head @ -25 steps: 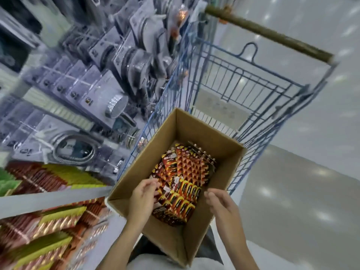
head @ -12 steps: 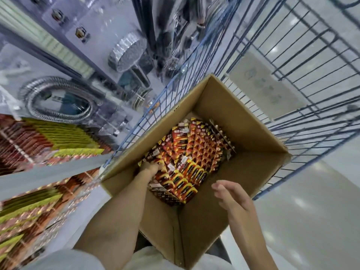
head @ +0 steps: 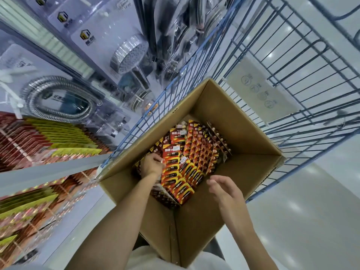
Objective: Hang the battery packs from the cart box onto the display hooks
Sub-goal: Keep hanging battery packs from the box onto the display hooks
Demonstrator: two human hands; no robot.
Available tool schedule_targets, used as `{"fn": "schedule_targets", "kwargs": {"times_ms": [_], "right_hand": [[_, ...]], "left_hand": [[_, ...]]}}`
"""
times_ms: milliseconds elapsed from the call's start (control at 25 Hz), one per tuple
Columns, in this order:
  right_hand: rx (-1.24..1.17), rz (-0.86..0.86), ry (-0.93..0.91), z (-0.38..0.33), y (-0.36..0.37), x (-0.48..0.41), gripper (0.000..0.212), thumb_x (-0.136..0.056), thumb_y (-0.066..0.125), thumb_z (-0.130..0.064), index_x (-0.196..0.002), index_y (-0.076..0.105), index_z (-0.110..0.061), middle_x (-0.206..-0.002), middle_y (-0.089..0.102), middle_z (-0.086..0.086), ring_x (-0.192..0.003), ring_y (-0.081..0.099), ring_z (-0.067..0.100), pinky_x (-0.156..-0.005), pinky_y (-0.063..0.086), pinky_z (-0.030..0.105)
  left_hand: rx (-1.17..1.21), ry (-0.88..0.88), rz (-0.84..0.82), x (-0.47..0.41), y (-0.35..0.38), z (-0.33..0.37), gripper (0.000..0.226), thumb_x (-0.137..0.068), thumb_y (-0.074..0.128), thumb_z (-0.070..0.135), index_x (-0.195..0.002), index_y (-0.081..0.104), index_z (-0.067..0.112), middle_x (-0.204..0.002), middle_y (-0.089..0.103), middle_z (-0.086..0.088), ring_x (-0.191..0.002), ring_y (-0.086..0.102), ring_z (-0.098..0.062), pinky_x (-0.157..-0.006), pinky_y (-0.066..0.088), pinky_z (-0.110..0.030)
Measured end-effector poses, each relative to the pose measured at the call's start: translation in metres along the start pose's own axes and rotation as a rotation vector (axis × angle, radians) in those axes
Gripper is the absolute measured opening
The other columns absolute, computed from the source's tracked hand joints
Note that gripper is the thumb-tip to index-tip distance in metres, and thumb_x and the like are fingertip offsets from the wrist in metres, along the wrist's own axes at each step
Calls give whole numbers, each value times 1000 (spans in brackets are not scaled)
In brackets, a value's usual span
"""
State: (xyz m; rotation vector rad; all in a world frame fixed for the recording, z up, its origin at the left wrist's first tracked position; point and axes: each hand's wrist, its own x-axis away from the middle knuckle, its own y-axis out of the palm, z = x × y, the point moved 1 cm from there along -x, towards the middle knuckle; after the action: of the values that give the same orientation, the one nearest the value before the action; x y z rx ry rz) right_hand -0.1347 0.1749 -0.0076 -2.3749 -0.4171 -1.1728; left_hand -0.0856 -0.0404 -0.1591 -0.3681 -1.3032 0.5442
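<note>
Cardboard box [head: 243, 145] in the blue cart [head: 292, 55] holds red-orange battery packs [head: 187, 160]: my left grip [head: 153, 165] pinches one at nine o'clock, my right grip [head: 226, 189] hovers relaxed, empty, at five.

Open top of cardboard box [head: 241, 133]: only way in, straight down. Four tall walls block sideways reach. Floor packed with battery packs [head: 187, 160]; bare strip at 3 o'clock. Left hand [head: 151, 165] filling 9 o'clock side. Blue wire cart [head: 292, 61] fencing 12 and 3 o'clock. Display shelf [head: 44, 172] close at 9 o'clock.
</note>
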Motion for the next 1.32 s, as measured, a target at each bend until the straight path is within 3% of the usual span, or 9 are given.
{"fn": "schedule_targets", "kwargs": {"times_ms": [200, 440, 520, 680, 800, 920, 1080, 1200, 1320], "right_hand": [[187, -107, 23, -4, 8, -41, 19, -103, 56, -32, -119, 62, -25, -114, 65, -8, -99, 62, 7, -76, 45, 20], [313, -152, 48, -4, 18, -68, 21, -103, 56, -31, -120, 62, -21, -107, 64, -6, -89, 58, 4, -69, 42, 18], [305, -160, 60, -2, 18, -68, 21, -103, 55, -31, -120, 62, -21, -109, 65, -5, -88, 59, 6, -67, 42, 19], [321, -170, 65, 15, 17, -65, 20, -102, 56, -33, -118, 63, -24, -114, 64, -6, -95, 60, 6, -69, 41, 18], [341, -171, 53, 24, 17, -64, 18, -102, 55, -34, -116, 63, -26, -112, 65, -8, -97, 61, 7, -72, 43, 19], [280, -181, 59, 21, 18, -61, 18, -102, 55, -30, -117, 63, -24, -110, 65, -8, -96, 60, 6, -69, 41, 16], [261, -203, 52, 20, 19, -53, 17, -103, 54, -29, -115, 64, -23, -109, 66, -7, -96, 61, 6, -72, 43, 16], [263, -197, 57, 22, 21, -50, 16, -104, 54, -30, -114, 64, -25, -105, 66, -11, -94, 64, 10, -72, 47, 17], [253, -188, 56, 22, 21, -50, 14, -104, 54, -30, -112, 65, -24, -100, 67, -11, -90, 67, 14, -64, 47, 14]], "left_hand": [[25, 274, 40, 23, 2, -10, 17, -98, 63, 5, -107, 66, 18, -107, 66, 0, -98, 60, -13, -69, 39, -15], [36, 278, 38, 10, 0, -9, 17, -101, 61, 8, -112, 62, 21, -115, 64, -2, -105, 58, -16, -74, 42, -22], [35, 269, 38, 0, 2, -9, 18, -100, 62, 7, -113, 62, 20, -118, 65, -4, -110, 59, -19, -83, 45, -29], [-15, 218, 95, -25, 6, 2, 27, -99, 61, 2, -124, 63, 11, -127, 63, -9, -103, 55, -16, -89, 44, -29], [-46, 185, 85, -41, 11, 4, 29, -97, 64, 3, -125, 65, 11, -130, 65, -11, -113, 64, -26, -97, 50, -36], [-68, 181, 105, -39, 11, 0, 27, -91, 70, 0, -115, 66, 11, -122, 67, -10, -109, 65, -27, -92, 52, -35], [-107, 377, 216, -6, 16, -3, 22, -91, 67, -5, -96, 62, 16, -103, 62, 0, -91, 61, -15, -79, 50, -28], [-231, 425, 123, 1, 34, -16, 21, -95, 60, -6, -101, 62, 14, -108, 60, -1, -91, 62, -13, -75, 50, -22], [-351, 355, -69, -9, 50, -27, 28, -95, 62, -6, -120, 64, 8, -120, 67, -11, -110, 67, -25, -91, 57, -32]]}}
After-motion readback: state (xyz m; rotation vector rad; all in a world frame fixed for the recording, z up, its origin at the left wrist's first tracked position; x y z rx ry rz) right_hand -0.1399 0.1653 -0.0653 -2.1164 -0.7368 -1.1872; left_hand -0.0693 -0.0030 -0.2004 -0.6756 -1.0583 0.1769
